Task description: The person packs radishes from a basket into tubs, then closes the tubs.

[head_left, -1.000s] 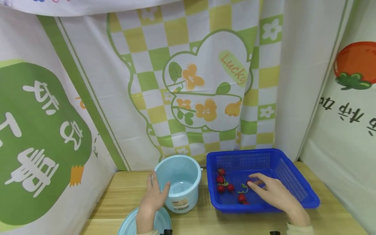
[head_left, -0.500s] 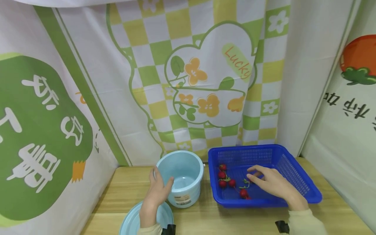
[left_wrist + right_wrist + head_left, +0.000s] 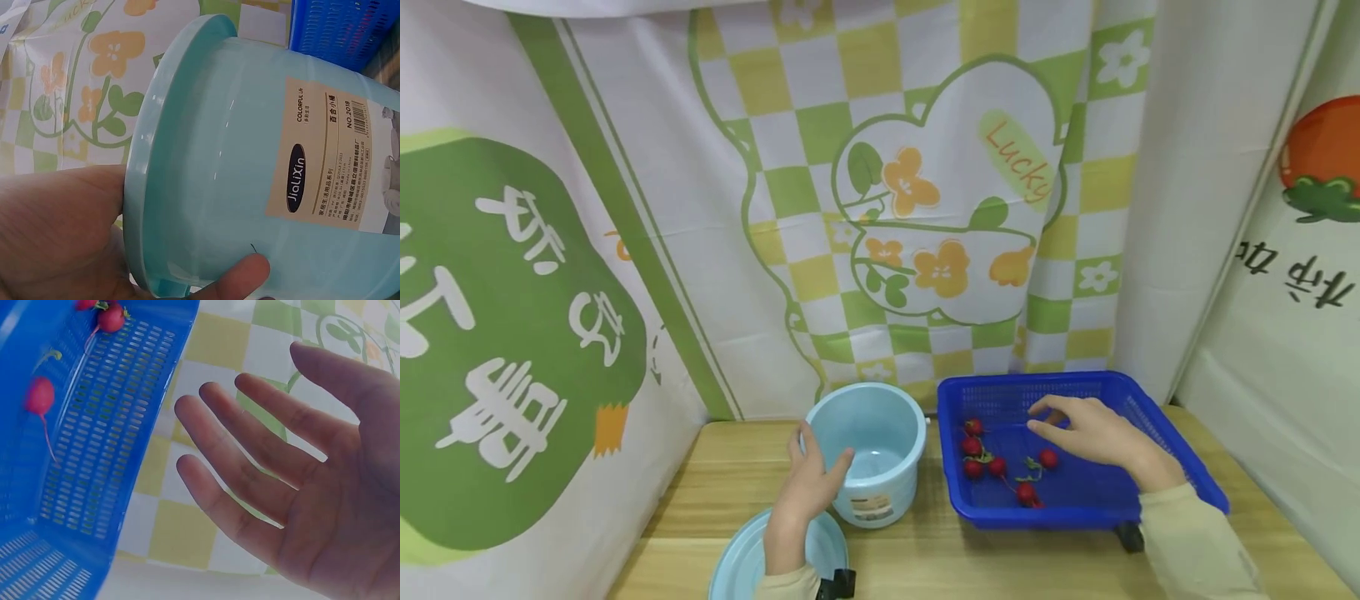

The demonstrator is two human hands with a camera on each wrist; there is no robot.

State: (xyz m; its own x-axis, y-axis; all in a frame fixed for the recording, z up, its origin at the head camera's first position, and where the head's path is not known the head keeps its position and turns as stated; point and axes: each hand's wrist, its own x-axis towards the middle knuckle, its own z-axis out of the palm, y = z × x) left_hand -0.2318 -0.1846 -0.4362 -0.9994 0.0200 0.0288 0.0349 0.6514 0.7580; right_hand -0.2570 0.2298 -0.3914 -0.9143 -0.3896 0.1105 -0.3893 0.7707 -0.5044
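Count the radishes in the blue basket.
6 clear radishes: four clustered at left in the blue basket, one by the near wall, one nearer the middle. Red beside the near one may be another, partly hidden.

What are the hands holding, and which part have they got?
The left hand holds the bucket by its rim, on the left side. The right hand holds nothing.

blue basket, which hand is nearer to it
Right. The right hand is over the blue basket; the left hand is farther, to its left, beside the light-blue bucket.
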